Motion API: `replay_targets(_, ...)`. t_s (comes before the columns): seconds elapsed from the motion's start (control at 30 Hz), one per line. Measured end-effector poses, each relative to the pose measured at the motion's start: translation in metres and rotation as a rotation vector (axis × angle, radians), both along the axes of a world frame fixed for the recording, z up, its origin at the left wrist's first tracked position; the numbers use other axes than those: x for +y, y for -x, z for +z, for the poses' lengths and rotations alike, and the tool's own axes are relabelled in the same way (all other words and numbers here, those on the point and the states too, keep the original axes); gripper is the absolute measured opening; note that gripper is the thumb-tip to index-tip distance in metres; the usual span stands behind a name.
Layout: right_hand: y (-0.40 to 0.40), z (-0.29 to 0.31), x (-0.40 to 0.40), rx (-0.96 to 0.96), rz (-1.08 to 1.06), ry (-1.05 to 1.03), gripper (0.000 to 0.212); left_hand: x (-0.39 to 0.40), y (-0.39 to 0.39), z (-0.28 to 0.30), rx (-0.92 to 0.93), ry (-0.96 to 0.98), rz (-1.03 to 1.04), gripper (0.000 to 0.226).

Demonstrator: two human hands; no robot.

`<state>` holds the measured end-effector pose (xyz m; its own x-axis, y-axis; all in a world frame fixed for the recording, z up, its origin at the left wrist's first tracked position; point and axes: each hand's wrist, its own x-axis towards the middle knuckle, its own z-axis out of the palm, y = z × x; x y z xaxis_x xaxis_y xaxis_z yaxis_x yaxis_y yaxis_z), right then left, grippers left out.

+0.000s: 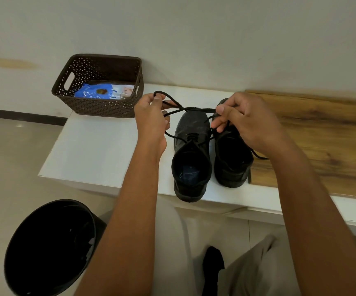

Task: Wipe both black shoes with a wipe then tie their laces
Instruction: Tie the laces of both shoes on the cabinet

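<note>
Two black shoes stand side by side on the white table (91, 150), toes pointing away from me. The left shoe (192, 159) has its black lace (181, 108) pulled up and crossed above its toe. My left hand (151, 120) pinches a loop of that lace on the left. My right hand (245, 120) pinches the other end on the right, above the right shoe (232, 165), and hides that shoe's front. A loose lace end trails from under my right wrist. No wipe is in either hand.
A brown perforated basket (100, 84) at the table's back left holds a blue pack of wipes (96, 94). A black bin (51, 246) stands on the floor at lower left. A wooden board (322, 133) covers the table's right part. My legs are below.
</note>
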<state>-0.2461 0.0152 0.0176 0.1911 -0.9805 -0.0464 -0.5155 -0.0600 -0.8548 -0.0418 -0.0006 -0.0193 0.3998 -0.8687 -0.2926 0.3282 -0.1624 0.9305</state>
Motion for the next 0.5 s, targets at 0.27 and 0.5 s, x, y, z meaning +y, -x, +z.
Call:
replay_targets(0.27,0.022,-0.002,0.018,0.104,-0.183,0.113,0.022,0.004,-0.007,0.002,-0.087,-0.02,0.083,0.018)
replay_targets(0.5,0.07,0.012,0.047,0.296,-0.159,-0.174,0.03,0.011,-0.038,-0.027,-0.184,-0.136,0.247,0.022)
